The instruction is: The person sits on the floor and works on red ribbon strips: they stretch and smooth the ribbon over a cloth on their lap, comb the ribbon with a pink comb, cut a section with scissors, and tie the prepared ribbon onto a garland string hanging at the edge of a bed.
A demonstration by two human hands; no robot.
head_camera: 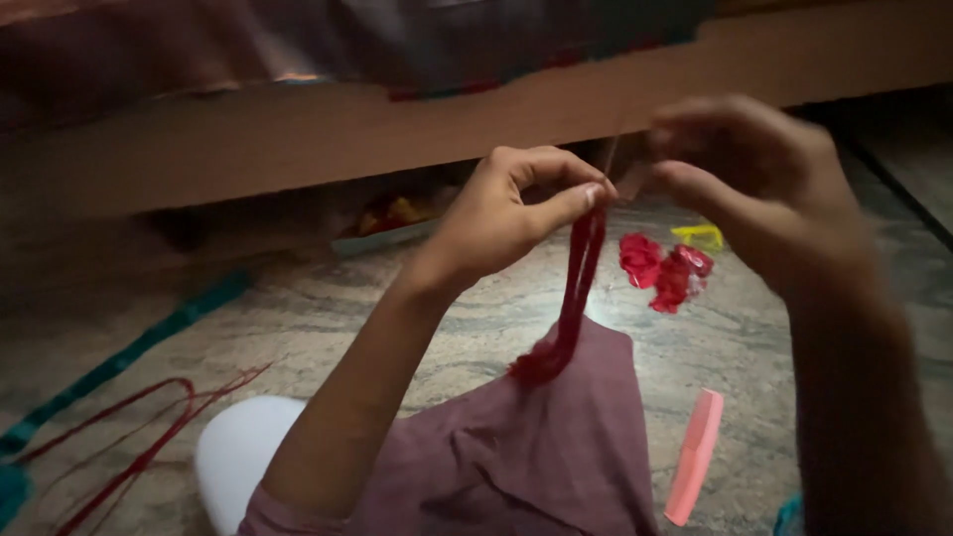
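red yarn bundle (579, 288) hanging above lap, pinched at top by left hand (501, 213), fingers clamped on strands; right hand (740, 164) blurred, grip unclear, maybe on thin thread; could slip or tangle if pinch loosens; pink comb (695, 455), red bits (663, 270) on floor (328, 318)

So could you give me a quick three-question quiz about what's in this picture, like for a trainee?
1. True or false: the left hand pinches the red yarn bundle.
2. What lies on the floor by the right arm? A) pink comb B) scissors C) spoon
3. Fill in: the bundle's lower end rests on a mauve ____.

Key: 1 true; 2 A; 3 cloth.
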